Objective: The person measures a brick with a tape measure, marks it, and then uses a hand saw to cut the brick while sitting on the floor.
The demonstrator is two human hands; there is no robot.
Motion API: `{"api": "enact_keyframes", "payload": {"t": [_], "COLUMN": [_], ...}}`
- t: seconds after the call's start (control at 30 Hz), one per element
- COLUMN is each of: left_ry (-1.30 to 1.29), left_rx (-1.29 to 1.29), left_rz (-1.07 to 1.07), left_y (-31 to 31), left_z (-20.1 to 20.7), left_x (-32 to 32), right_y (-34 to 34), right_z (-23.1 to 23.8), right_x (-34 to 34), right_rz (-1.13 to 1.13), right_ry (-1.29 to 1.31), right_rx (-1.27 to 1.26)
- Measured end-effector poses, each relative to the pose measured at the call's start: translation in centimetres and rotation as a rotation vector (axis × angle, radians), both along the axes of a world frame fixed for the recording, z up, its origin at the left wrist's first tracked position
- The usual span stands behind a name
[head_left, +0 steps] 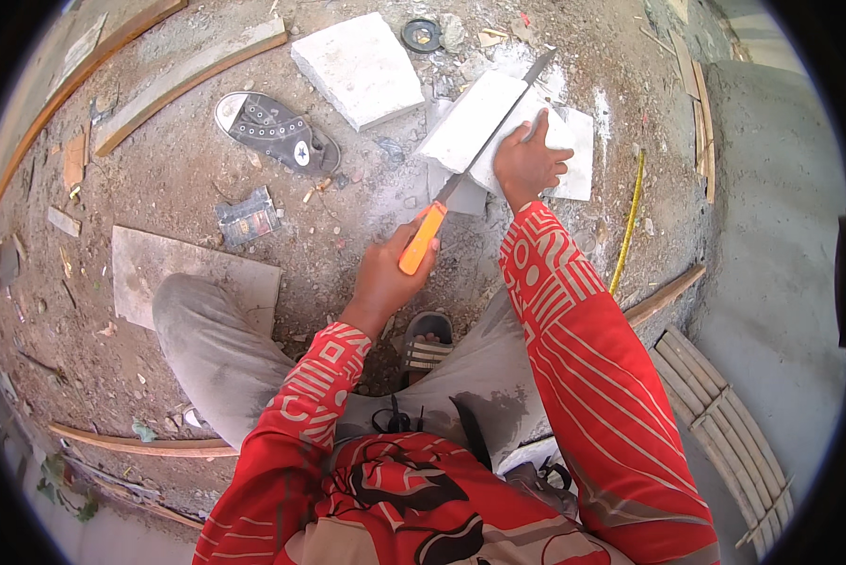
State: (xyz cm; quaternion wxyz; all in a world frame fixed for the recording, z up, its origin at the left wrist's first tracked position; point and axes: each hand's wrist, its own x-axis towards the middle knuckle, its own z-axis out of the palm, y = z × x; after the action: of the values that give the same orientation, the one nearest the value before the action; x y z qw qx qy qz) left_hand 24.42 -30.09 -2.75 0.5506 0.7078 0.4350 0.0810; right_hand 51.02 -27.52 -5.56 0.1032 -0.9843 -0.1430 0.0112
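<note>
Saw point(460, 174): hand saw with an orange handle and a long, narrow grey blade. The handle points toward the person; the blade runs diagonally up and to the right, its tip past the block's far end. The blade lies across the top of the white block.
Saw grip: left hand point(390, 278) closed around the orange handle.
White block point(470, 122): rectangular, pale, chalky, lying tilted on the dirt floor, long axis parallel to the blade.
White slab point(573, 155): flat, pale, just beside the block on its right, partly under it.
Slab hold: right hand point(528, 162) pressed flat on it, fingers spread.
</note>
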Motion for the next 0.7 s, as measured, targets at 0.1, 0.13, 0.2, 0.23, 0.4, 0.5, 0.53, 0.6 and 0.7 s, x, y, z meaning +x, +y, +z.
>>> {"api": "enact_keyframes", "payload": {"t": [0.1,0.13,0.2,0.23,0.4,0.5,0.53,0.6,0.7], "left_ry": [-0.268,-0.197,-0.121,-0.105,-0.122,-0.191,-0.201,-0.073,-0.127], "left_rx": [0.166,0.079,-0.001,-0.002,0.038,0.071,0.072,-0.03,0.044], "left_rz": [0.143,0.118,0.1,0.078,0.078,0.082,0.078,0.0,0.039], "left_y": [-2.4,-2.1,-1.8,-1.6,-2.4,-2.3,-1.3,1.4,1.6], "left_z": [-1.0,-0.5,0.0,0.0,0.5,0.8,0.5,1.5,0.8], "left_x": [-4.0,-4.3,-4.4,-4.1,-5.4,-6.5,-4.9,-0.2,2.3], "right_y": [-0.2,-0.3,0.1,0.2,0.4,-0.1,-0.1,0.2,0.2], "right_z": [-0.3,-0.4,-0.1,0.2,-0.4,-0.4,-0.4,-0.4,-0.3], "right_x": [0.3,0.3,-0.1,0.0,0.2,0.2,0.5,0.4,0.0], "right_rz": [-0.023,-0.026,-0.024,-0.023,-0.023,-0.018,-0.02,-0.007,-0.003], "right_ry": [-0.027,-0.028,0.007,0.009,-0.047,-0.047,-0.056,-0.071,-0.037], "right_rx": [-0.022,-0.026,-0.021,-0.02,0.015,-0.013,-0.023,-0.01,0.001]}}
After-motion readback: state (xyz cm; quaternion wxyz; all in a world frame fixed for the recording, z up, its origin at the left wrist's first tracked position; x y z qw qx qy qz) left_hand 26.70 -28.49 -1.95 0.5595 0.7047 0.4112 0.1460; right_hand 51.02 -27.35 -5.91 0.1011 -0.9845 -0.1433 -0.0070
